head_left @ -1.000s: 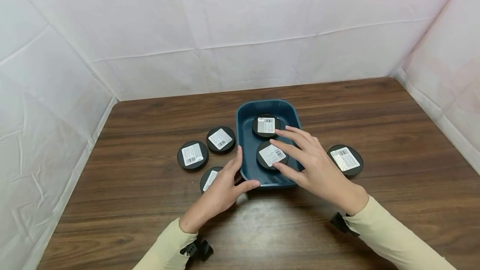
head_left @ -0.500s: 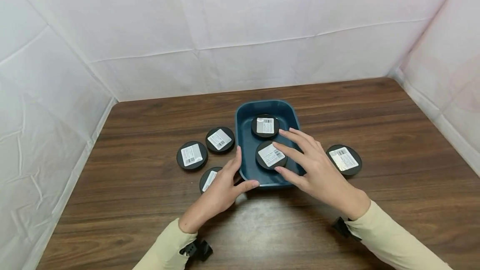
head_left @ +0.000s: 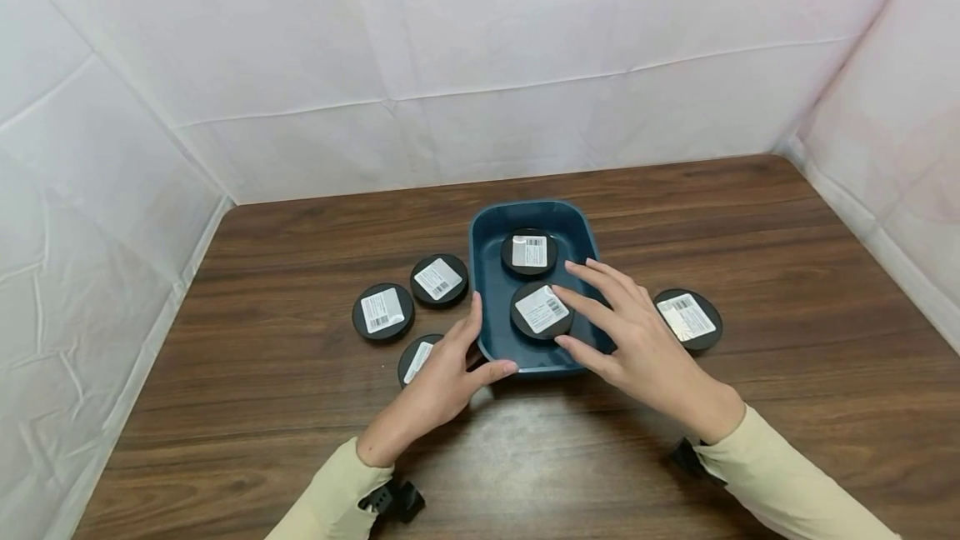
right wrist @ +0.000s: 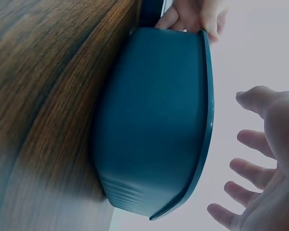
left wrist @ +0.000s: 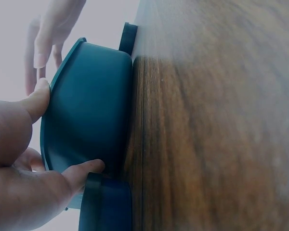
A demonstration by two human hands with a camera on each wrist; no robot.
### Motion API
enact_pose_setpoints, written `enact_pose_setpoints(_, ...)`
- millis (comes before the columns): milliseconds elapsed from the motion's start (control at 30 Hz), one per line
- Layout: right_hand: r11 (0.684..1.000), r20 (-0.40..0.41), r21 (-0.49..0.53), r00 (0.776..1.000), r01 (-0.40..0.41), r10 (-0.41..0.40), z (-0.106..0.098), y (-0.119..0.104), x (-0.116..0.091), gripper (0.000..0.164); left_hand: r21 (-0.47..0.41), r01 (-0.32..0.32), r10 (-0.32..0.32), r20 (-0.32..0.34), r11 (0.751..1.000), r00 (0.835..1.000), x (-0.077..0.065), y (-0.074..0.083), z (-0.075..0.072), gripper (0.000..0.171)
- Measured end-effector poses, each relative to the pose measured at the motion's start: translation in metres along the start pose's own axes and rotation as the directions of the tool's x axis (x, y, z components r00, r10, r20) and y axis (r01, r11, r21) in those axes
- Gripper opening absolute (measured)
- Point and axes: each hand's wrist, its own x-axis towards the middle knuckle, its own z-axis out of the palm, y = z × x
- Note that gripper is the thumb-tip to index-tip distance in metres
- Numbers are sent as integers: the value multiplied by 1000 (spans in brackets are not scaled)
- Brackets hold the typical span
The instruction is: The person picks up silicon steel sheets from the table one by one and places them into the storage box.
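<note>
A dark blue plastic bin stands on the table with two round black discs in it, each with a white barcode label: a far disc and a near disc. My left hand holds the bin's near left corner, thumb at the near rim and fingers along the left wall, as the left wrist view shows. Over the bin's right side hovers my right hand, fingers spread and apart from the near disc. In the right wrist view this right hand is above the rim, holding nothing.
Left of the bin lie a black disc, another disc and a third disc, partly hidden by my left hand. One more disc lies to the right, beside my right hand. White sheeting surrounds the wooden table.
My right hand has drawn slightly right and away from the near disc, its fingers leaving the label. The left hand and the bin stay in place.
</note>
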Motion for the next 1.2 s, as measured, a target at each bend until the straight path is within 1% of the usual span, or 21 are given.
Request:
enact_pose_setpoints(100, 1000, 3, -2, 1000, -12, 12, -1, 1, -2, 57, 1, 1, -1, -3, 1000, 1000, 0, 0, 0, 98)
enact_pose_setpoints(233, 1000, -3, 3, 1000, -22, 22, -2, 3, -4, 53, 3, 5, -5, -9, 1000, 1000, 0, 0, 0, 97)
enact_pose_setpoints(533, 999, -8, 3, 999, -43, 43, -5, 5, -7, 58, -2, 6, -6, -11, 1000, 1000, -1, 0, 0, 98)
enact_pose_setpoints(767, 1000, -34, -13, 999, -27, 26, -7, 7, -8, 59, -6, 40, -40, 6, 999, 999, -1, 1, -1, 99)
enact_pose_setpoints(900, 999, -49, -20, 999, -25, 24, -9, 8, -10, 63, -4, 34, -34, 8, 999, 999, -2, 2, -2, 99)
enact_pose_setpoints(1067, 999, -57, -27, 998, -42, 41, -9, 10, -14, 66, -6, 30, -29, 17, 1000, 999, -1, 1, -2, 99)
enact_pose_setpoints(1100, 999, -56, -28, 997, -47, 45, -9, 11, -15, 65, -8, 33, -33, 19, 999, 999, -1, 1, -3, 99)
enact_pose_setpoints(1200, 997, -51, -23, 996, -70, 68, -11, 13, -19, 61, 2, 13, -13, 14, 1000, 1000, 0, 1, -2, 98)
